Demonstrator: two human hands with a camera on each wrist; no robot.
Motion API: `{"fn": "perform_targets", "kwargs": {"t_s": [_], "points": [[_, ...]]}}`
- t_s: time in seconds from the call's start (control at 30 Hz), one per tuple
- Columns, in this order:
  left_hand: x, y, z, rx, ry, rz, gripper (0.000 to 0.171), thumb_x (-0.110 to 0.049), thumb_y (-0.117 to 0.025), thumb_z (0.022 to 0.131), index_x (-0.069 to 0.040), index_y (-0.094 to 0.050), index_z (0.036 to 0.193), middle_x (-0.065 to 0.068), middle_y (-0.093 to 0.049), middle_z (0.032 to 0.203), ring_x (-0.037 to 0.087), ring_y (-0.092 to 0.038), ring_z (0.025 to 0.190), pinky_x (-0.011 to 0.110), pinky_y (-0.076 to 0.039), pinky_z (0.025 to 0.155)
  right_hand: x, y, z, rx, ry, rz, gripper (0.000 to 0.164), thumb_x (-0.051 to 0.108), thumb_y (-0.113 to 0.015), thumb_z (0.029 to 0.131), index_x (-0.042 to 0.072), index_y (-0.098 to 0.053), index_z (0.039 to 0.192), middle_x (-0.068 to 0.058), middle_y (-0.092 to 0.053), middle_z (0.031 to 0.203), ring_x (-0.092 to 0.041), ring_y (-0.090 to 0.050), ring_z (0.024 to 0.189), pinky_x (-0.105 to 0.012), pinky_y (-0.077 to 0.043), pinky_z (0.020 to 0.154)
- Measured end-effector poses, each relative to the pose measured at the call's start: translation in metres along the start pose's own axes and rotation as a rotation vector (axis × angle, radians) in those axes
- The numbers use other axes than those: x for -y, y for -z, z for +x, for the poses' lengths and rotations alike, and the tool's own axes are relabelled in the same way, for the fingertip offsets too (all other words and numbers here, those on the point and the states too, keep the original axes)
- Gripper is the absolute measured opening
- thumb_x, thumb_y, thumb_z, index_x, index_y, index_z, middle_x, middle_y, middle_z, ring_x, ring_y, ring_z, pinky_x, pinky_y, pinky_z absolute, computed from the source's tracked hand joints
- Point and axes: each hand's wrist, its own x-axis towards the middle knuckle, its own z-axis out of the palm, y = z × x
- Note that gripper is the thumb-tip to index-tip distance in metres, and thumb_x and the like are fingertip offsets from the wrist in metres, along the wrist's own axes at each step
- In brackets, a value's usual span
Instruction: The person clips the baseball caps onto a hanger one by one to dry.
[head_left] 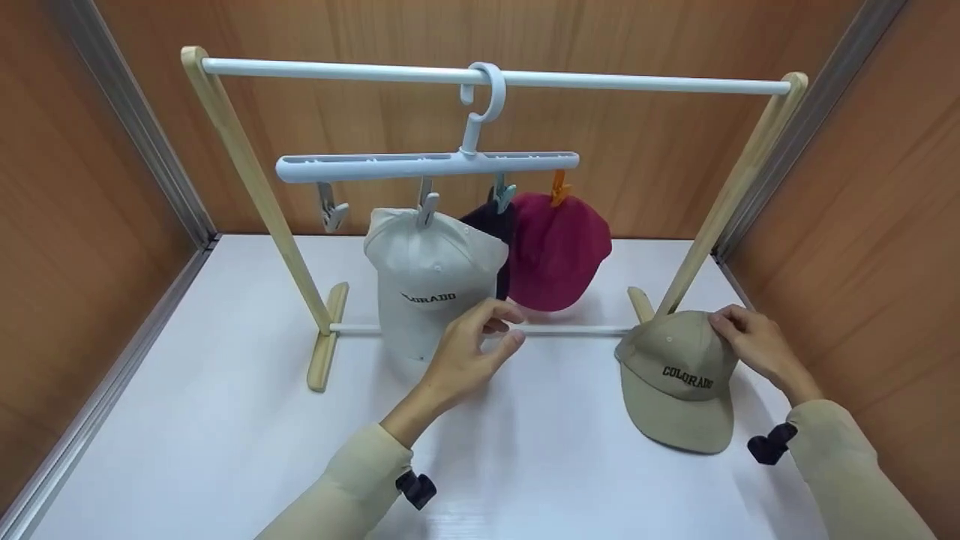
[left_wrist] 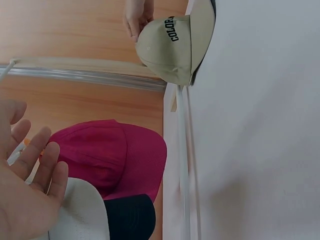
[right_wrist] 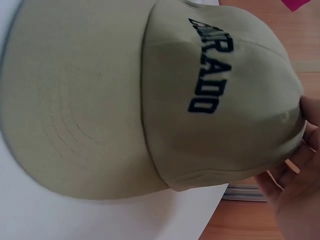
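My right hand (head_left: 761, 349) pinches the back edge of a khaki baseball cap (head_left: 675, 349) with COLORADO lettering, thumb in front and fingers behind in the right wrist view. Its brim points down over the white table. My left hand (head_left: 465, 356) holds nothing, its fingers loosely bent in front of a white cap (head_left: 420, 262). That cap hangs by a grey clip (head_left: 427, 210) from a pale blue hanger (head_left: 375, 166). Behind it hang a dark cap (head_left: 487, 217), partly hidden, and a maroon cap (head_left: 559, 255) on an orange clip (head_left: 559, 189). A grey clip (head_left: 331, 210) at the left end holds no cap.
A rack with wooden legs (head_left: 255, 187) and a white top rod (head_left: 637, 81) carries the hanger. Its lower rod (head_left: 577, 330) runs behind the left hand. Wood-grain panels (head_left: 862, 225) enclose the white table (head_left: 225, 450) at the back and both sides.
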Motion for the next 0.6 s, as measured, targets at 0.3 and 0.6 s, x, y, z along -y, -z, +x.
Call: {"fn": "perform_targets", "kwargs": {"t_s": [0.3,0.6], "points": [[0.001,0.001,0.006,0.013,0.029,0.012,0.02,-0.016,-0.071,0.102,-0.006,-0.067,0.119,0.007,-0.072,0.117,0.025,-0.068,0.108,0.039,-0.055,0.1,0.019,0.003,-0.008,-0.036,0.072,0.028,0.034,0.033,-0.054,0.113,0.004,-0.071,0.119,-0.013,-0.068,0.111,-0.013,-0.056,0.093,-0.023,-0.047,0.077],[-0.003,-0.001,0.01,0.008,-0.001,0.013,0.02,-0.015,-0.071,0.101,-0.006,-0.067,0.119,0.006,-0.072,0.116,0.021,-0.067,0.108,0.041,-0.054,0.1,0.053,0.002,-0.008,-0.067,0.229,0.064,0.016,0.021,-0.063,0.109,0.011,-0.076,0.109,-0.005,-0.068,0.094,-0.012,-0.055,0.084,-0.023,-0.045,0.07]]}}
